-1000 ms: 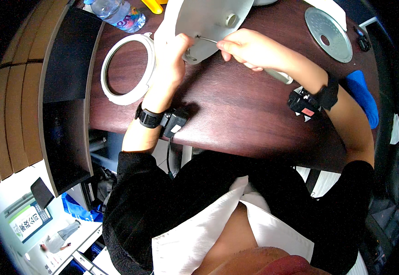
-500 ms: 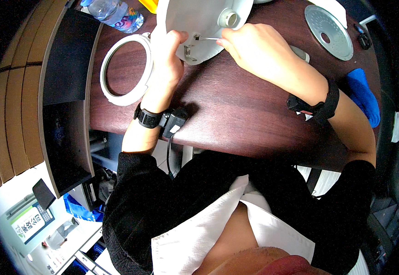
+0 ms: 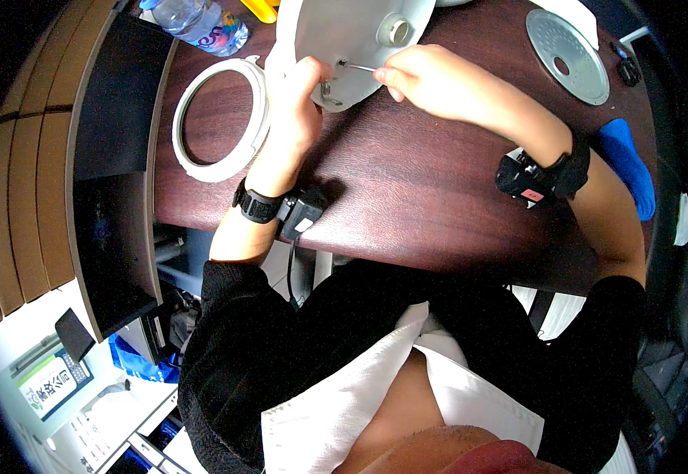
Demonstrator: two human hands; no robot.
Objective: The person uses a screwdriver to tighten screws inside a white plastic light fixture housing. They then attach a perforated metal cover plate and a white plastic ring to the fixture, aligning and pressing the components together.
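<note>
A white round appliance part (image 3: 344, 39) with a short round collar lies at the far edge of the dark wooden table (image 3: 407, 197). My left hand (image 3: 300, 95) grips its near left rim and steadies it. My right hand (image 3: 431, 79) is closed on a thin metal tool (image 3: 356, 67), whose tip touches the part's face near a small metal fitting. Both wrists wear black bands with small black devices.
A white plastic ring (image 3: 217, 118) lies left of my left hand. A perforated metal disc (image 3: 569, 55) sits at the far right, a blue cloth (image 3: 624, 162) near the right edge. A clear plastic bottle (image 3: 201, 22) lies at the far left corner. Dark shelving stands left.
The white part has shifted slightly while my left hand keeps its grip. My right hand moved a little with the thin tool, staying on the part's face.
</note>
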